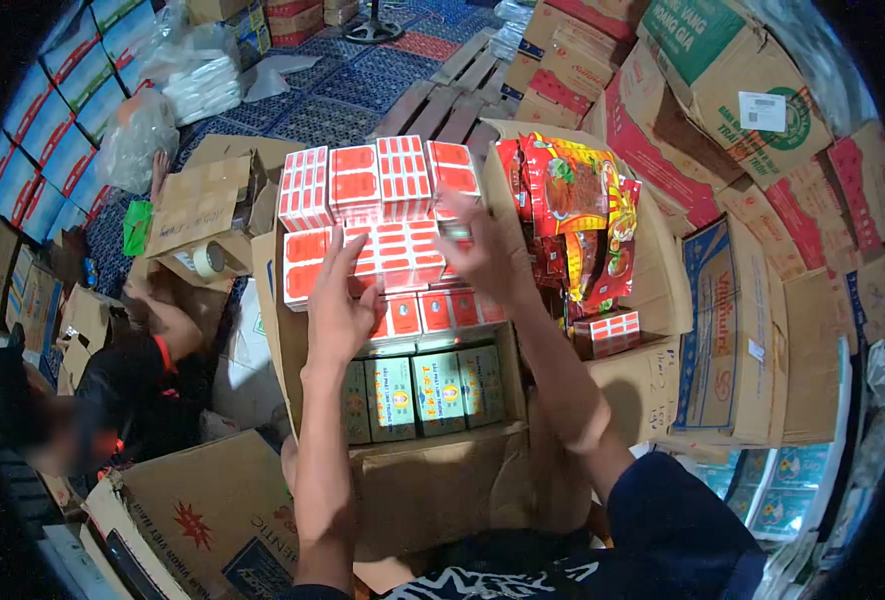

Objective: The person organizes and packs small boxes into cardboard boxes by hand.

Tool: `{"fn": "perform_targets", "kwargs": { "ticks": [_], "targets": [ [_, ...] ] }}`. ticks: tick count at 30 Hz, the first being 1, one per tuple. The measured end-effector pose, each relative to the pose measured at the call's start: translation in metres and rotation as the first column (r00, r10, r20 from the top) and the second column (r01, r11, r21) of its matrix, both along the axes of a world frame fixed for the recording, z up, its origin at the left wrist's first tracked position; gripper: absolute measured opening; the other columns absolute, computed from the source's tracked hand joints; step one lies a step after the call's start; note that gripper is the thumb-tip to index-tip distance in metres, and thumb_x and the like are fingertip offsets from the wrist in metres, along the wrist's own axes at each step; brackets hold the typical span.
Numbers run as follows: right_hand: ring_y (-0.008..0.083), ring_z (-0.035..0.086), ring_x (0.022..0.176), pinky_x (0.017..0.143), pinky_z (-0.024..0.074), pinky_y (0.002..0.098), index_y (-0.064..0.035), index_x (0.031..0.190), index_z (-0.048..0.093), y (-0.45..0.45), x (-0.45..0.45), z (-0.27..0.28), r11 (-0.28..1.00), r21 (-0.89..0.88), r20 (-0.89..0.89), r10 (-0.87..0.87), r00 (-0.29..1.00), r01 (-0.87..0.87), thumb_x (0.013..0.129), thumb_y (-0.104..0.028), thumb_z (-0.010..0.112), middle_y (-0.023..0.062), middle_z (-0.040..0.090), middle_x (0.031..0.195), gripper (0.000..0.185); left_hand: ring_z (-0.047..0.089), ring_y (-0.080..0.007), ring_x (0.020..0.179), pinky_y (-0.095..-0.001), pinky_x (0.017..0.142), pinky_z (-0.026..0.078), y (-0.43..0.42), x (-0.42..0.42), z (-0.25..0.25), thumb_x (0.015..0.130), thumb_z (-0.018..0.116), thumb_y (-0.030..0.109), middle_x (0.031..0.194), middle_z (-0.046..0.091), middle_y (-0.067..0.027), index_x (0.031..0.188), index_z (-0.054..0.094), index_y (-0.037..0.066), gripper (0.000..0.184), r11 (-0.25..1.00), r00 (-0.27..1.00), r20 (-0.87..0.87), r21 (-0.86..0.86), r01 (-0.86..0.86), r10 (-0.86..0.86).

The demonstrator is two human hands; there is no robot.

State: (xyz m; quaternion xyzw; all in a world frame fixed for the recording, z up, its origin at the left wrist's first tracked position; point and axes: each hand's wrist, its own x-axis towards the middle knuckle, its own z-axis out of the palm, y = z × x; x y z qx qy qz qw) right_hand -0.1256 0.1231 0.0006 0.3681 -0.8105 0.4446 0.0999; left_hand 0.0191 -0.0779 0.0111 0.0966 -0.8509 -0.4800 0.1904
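My left hand (348,305) has its fingers apart and lies over the stacked red-and-white small boxes (395,250), touching them. My right hand (485,255) is bent over the right end of the same stack. Motion smears its fingers, so whether it holds anything is unclear. The boxes stand in an open cardboard carton (438,490) in front of me, with another block of red-and-white packs (381,180) behind. In the carton's near part, green boxes (438,390) sit upright in a row, partly behind my left forearm.
At the right, another carton (653,385) holds red-and-yellow food packets (573,200) and a small red-and-white pack (608,333). Large cartons (728,330) pile up beyond it. At the left, a person (113,400) sits low beside a taped carton (203,205) with a tape roll (208,260).
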Motion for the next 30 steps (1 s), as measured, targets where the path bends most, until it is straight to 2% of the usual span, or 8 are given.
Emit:
{"fn": "perform_targets", "kwargs": {
  "ticks": [1,3,5,9,11,16,26,30],
  "targets": [
    [0.0368,0.044,0.144,0.119,0.0374,0.0437,0.0025,0.145,0.05,0.001,0.015,0.004,0.986,-0.077,0.196,0.159,0.968,-0.146,0.079,-0.029,0.085,0.0284,0.046,0.151,0.081,0.066,-0.0302,0.111,-0.0378,0.089,0.058,0.0,-0.003,-0.006,0.083,0.08,-0.001,0.145,0.055,-0.0185,0.142,0.056,0.008,0.064,0.998,1.0,-0.019,0.063,0.017,-0.016],
    [0.0362,0.045,0.143,0.118,0.0382,0.0441,0.002,0.144,0.051,0.004,0.021,0.003,0.99,-0.03,0.092,0.142,0.985,-0.14,0.076,-0.031,0.087,0.0262,0.048,0.15,0.084,0.069,-0.0188,0.092,-0.0331,0.079,0.059,0.003,-0.006,-0.013,0.082,0.08,-0.004,0.131,0.066,-0.0128,0.142,0.056,0.007,0.066,0.98,0.997,-0.05,0.185,0.067,-0.058],
    [0.0349,0.047,0.139,0.115,0.0398,0.0451,0.001,0.143,0.053,0.007,0.025,0.002,0.993,0.06,-0.12,0.107,0.987,-0.1,0.07,-0.035,0.092,0.0219,0.05,0.146,0.09,0.069,-0.0191,0.094,-0.0333,0.08,0.058,0.007,-0.006,-0.011,0.082,0.081,-0.003,0.127,0.067,-0.0125,0.141,0.056,0.007,0.065,0.988,0.993,-0.1,0.129,0.082,-0.069],
    [0.0338,0.052,0.127,0.109,0.0436,0.0442,-0.0028,0.14,0.055,0.02,0.017,0.018,0.962,0.261,0.053,0.065,0.996,-0.077,0.064,-0.035,0.095,0.0154,0.053,0.132,0.092,0.068,-0.021,0.1,-0.0344,0.085,0.058,0.02,-0.004,0.008,0.083,0.082,0.001,0.12,0.069,-0.0125,0.139,0.058,0.006,0.061,0.991,0.985,-0.156,0.098,0.091,-0.075],
    [0.033,0.052,0.123,0.106,0.0442,0.0442,-0.004,0.139,0.056,0.017,0.017,0.021,0.969,0.246,0.013,0.02,1.0,-0.023,0.063,-0.035,0.096,0.0142,0.053,0.128,0.091,0.069,-0.0236,0.103,-0.0354,0.088,0.059,0.022,-0.004,0.015,0.083,0.082,0.003,0.124,0.066,-0.0139,0.138,0.058,0.004,0.059,0.967,0.996,-0.039,0.241,0.088,-0.081],
    [0.031,0.052,0.115,0.101,0.0461,0.043,-0.0074,0.133,0.058,0.026,0.009,0.031,0.991,0.114,-0.132,-0.059,0.989,0.075,0.06,-0.032,0.097,0.011,0.053,0.12,0.087,0.069,-0.0225,0.1,-0.0358,0.087,0.058,0.017,-0.011,-0.002,0.087,0.079,0.007,0.117,0.068,-0.0128,0.136,0.06,0.004,0.053,0.976,0.998,-0.06,0.217,0.006,0.007],
    [0.0323,0.051,0.119,0.102,0.0466,0.0411,-0.009,0.135,0.058,0.018,-0.002,0.025,1.0,-0.009,-0.395,-0.016,0.918,0.014,0.064,-0.025,0.095,0.0116,0.052,0.132,0.081,0.066,-0.0343,0.104,-0.0424,0.092,0.053,0.007,-0.006,-0.011,0.088,0.075,0.014,0.113,0.069,-0.0147,0.12,0.067,0.004,0.034,0.995,0.994,-0.105,-0.102,-0.006,-0.004],
    [0.0343,0.05,0.125,0.104,0.0462,0.0423,-0.0098,0.139,0.057,0.008,-0.004,0.002,0.992,0.12,-0.117,-0.025,0.993,0.039,0.067,-0.022,0.093,0.0147,0.049,0.138,0.082,0.06,-0.0372,0.116,-0.0467,0.102,0.047,-0.008,-0.005,-0.012,0.085,0.077,0.019,0.123,0.065,-0.0164,0.124,0.065,0.005,0.043,0.947,0.983,-0.175,-0.303,-0.11,0.058]
  ]
}}
